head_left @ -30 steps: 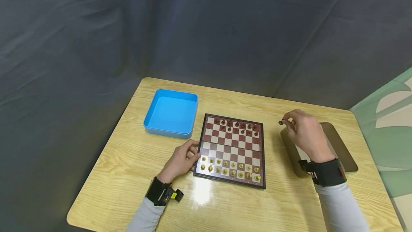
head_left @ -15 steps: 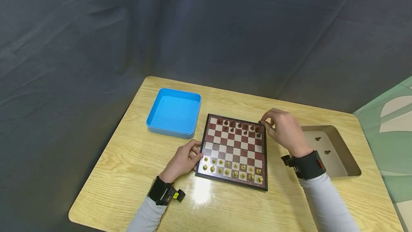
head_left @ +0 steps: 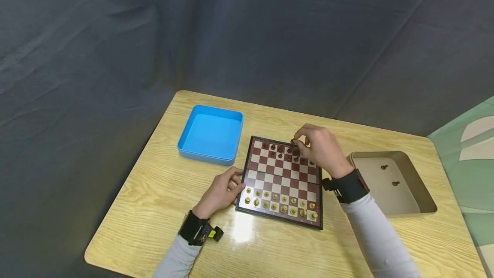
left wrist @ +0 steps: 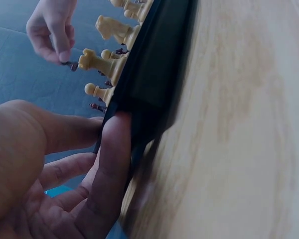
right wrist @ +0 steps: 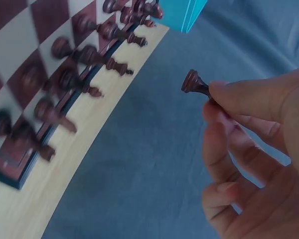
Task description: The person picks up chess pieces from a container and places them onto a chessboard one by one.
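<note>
A chequered chessboard (head_left: 278, 170) lies on the table in the head view. Yellowish chess pieces fill its two near rows, and dark brown ones (right wrist: 84, 55) stand along its far side. My left hand (head_left: 221, 190) holds the board's left edge, close to a pale rook (left wrist: 97, 62) in the left wrist view. Between thumb and fingers, my right hand (head_left: 322, 149) pinches a dark brown chess piece (right wrist: 193, 82) above the board's far rows. Its round base points away from the hand, and its head is hidden by the fingertips.
A tan box (head_left: 422, 196) stands right of the board, with two dark chess pieces (head_left: 384, 167) lying in it. A blue tray (head_left: 210, 158) sits at the back left. A dark cloth (head_left: 247, 46) hangs behind the table (head_left: 154, 209).
My right hand has moved left from over the tan box to above the board's far rows, carrying the dark chess piece. My left hand stays on the board's edge.
</note>
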Action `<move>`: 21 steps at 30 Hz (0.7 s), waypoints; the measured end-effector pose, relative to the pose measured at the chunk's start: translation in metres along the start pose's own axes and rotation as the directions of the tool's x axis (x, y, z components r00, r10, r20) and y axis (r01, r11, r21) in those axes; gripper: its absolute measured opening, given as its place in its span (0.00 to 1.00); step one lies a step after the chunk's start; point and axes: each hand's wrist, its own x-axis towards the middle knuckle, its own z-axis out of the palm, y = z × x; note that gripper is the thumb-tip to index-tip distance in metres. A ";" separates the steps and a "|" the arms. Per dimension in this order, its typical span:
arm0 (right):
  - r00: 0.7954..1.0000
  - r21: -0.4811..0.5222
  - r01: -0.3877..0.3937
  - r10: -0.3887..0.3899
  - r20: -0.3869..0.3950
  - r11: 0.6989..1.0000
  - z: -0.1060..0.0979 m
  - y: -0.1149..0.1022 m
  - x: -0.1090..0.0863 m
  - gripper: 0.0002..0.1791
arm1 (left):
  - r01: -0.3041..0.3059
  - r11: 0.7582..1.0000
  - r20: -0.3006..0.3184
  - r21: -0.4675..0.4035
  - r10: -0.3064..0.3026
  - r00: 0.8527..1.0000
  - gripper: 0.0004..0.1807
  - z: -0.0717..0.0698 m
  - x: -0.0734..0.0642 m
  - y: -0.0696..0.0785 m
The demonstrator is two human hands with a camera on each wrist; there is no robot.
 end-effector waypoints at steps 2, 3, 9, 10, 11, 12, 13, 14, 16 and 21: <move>1.000 0.003 0.009 -0.009 0.008 1.000 0.004 -0.004 0.006 0.06 | -0.001 1.000 0.001 0.002 0.001 1.000 0.21 0.000 0.000 0.000; 1.000 0.008 0.014 -0.014 0.011 1.000 0.006 -0.005 0.008 0.05 | -0.001 1.000 0.002 0.003 0.001 1.000 0.21 0.000 0.000 -0.001; 0.998 0.025 0.043 -0.044 0.033 0.999 0.019 -0.016 0.025 0.06 | 0.007 1.000 0.000 0.005 -0.007 1.000 0.21 -0.001 0.000 0.000; 0.998 0.029 0.047 -0.049 0.039 0.998 0.022 -0.018 0.028 0.06 | 0.008 1.000 -0.002 0.007 -0.008 1.000 0.21 -0.002 0.000 0.000; 0.998 0.034 0.051 -0.053 0.046 0.998 0.024 -0.019 0.030 0.06 | 0.009 1.000 -0.003 0.006 -0.009 1.000 0.21 -0.002 0.000 0.000; 0.997 0.039 0.056 -0.058 0.049 0.998 0.026 -0.021 0.032 0.06 | 0.010 1.000 -0.003 0.006 -0.010 1.000 0.21 -0.002 0.000 0.000; 0.997 0.046 0.060 -0.062 0.050 0.997 0.028 -0.022 0.034 0.06 | 0.011 1.000 -0.002 0.005 -0.011 1.000 0.21 -0.002 0.000 0.000; 0.996 0.053 0.064 -0.067 0.051 0.997 0.030 -0.023 0.036 0.06 | 0.011 1.000 -0.001 0.005 -0.011 1.000 0.21 -0.002 0.000 0.001; 0.996 0.060 0.070 -0.074 0.051 0.996 0.034 -0.024 0.039 0.06 | 0.009 1.000 0.002 0.004 -0.009 1.000 0.21 -0.001 0.000 0.001; 0.996 0.069 0.066 -0.071 0.063 0.995 0.044 -0.027 0.044 0.06 | 0.003 1.000 0.004 0.010 -0.003 1.000 0.21 -0.002 0.000 0.002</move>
